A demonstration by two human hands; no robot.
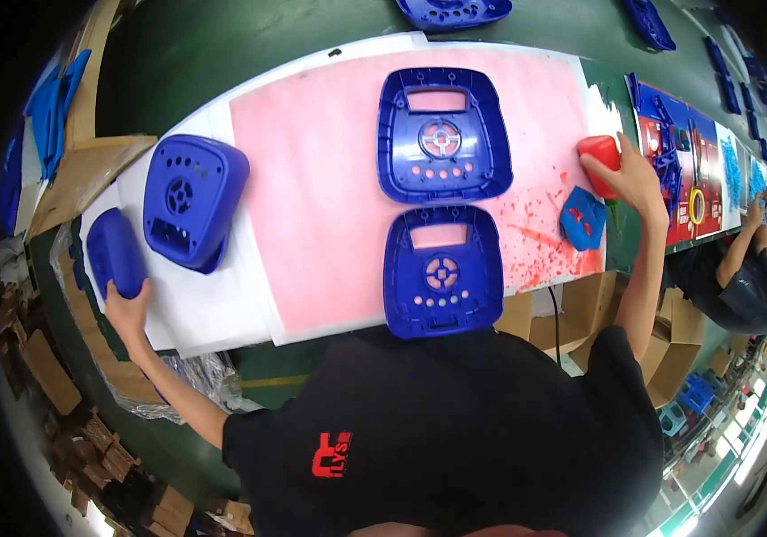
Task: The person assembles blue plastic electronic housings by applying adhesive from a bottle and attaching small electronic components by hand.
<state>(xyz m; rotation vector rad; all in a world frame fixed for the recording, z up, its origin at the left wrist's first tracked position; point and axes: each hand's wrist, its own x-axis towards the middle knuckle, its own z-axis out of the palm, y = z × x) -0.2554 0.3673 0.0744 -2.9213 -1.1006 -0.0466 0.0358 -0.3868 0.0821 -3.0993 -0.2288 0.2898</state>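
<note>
At the table's left end my left hand grips the lower end of a blue plastic housing, with thumb and a finger on its edge. A second blue housing, with holes and a round grille, stands beside it. My right hand is closed round a red rounded object at the right edge of the sheet; its exact kind I cannot make out. Just below lies a blue piece with red spots. In the middle, two open blue shells, a far one and a near one, lie inside up.
A pink sheet covers much of the table, with red specks at its right. Cardboard boxes stand below on the right. Another person works farther right, by blue parts and a yellow ring. Clear plastic wrap hangs at lower left.
</note>
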